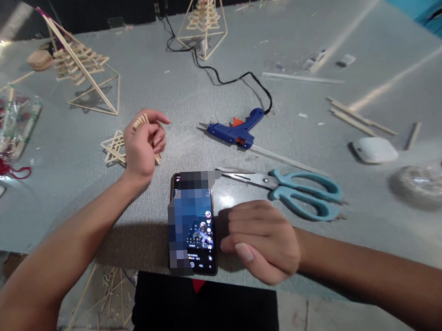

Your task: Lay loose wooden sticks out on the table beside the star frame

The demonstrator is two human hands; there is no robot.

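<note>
My left hand [143, 147] is curled round a small piece made of wooden sticks [140, 121], whose ends show above and below the fingers; the index finger points out to the right. Beside it, a star-shaped stick piece [114, 148] lies partly behind the wrist. A lit phone [199, 225] lies flat near the table's front edge, its screen partly blurred out. Just right of the phone, my right hand [263, 239] is closed with the thumb folded in, and no object shows in it. Teal-handled scissors [305, 193] lie above the right wrist.
A blue glue gun [237, 130] lies mid-table, its black cord [220, 80] running back. Two stick pyramid frames [93, 88] [204, 34] stand behind. Right are loose sticks [361, 115], a white case [376, 150] and a clear roll [423, 183]. Plastic-wrapped sticks [14, 121] lie left.
</note>
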